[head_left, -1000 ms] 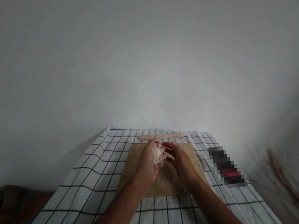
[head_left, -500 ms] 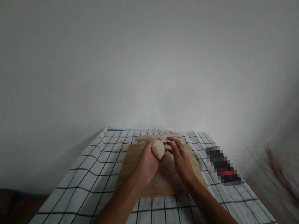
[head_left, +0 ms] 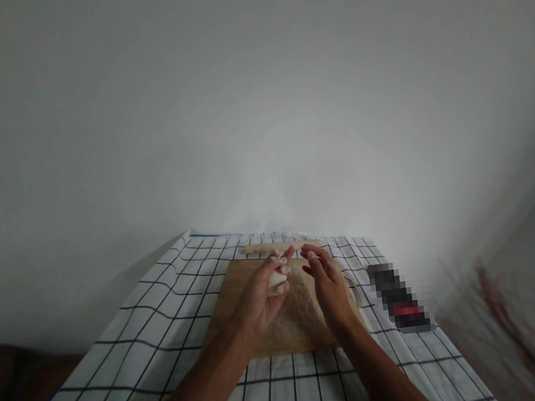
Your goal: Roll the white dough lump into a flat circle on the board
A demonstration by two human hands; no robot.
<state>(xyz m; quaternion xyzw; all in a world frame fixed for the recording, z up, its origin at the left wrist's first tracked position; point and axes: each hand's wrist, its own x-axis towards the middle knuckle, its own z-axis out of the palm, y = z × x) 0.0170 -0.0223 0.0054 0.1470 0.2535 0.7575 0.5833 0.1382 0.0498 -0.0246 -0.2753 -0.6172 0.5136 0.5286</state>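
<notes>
A pale lump of dough [head_left: 276, 280] is held in my left hand [head_left: 260, 296], partly hidden by the curled fingers. To its right, my right hand [head_left: 327, 281] is raised with nothing in it, its fingers apart and pointing forward. Both hands are above a wooden board [head_left: 228, 296], whose middle looks dusted with flour. Just beyond the board's far edge lies a pale wooden rolling pin [head_left: 261, 249], its right part behind my fingertips.
A white cloth with dark grid lines [head_left: 159, 311] covers the table. At the right edge is a blurred-out dark item with a red patch [head_left: 401, 301]. A clear, rounded object [head_left: 354, 290] shows beside the board. Thin dry branches [head_left: 500, 308] stand at far right; a wall rises behind.
My left hand has turned, and its fingers now curl over the dough, which was more exposed before. My right hand has shifted slightly right, widening the gap between the hands.
</notes>
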